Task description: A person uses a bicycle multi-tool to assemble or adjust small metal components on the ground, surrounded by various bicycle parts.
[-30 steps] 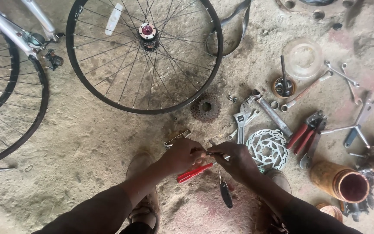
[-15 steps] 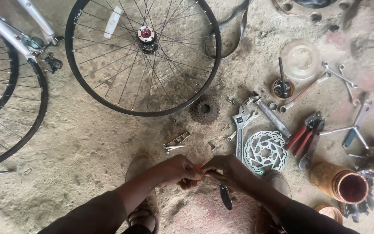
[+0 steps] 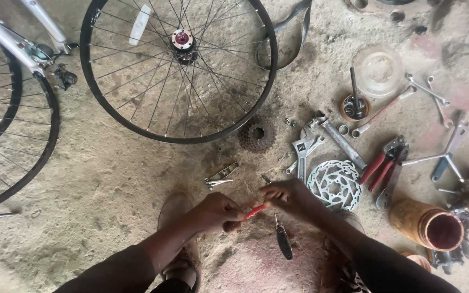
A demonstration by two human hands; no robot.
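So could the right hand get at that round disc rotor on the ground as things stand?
Probably yes. The right hand is just beside the disc rotor, with nothing between them, but it shares a small red-handled tool with the left hand.

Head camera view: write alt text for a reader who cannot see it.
Seen from above, a person's left hand and right hand together hold a small red-handled tool over a dusty concrete floor. A spoked bicycle wheel lies ahead, with a cassette, wrenches, a disc rotor and red pliers spread to the right.
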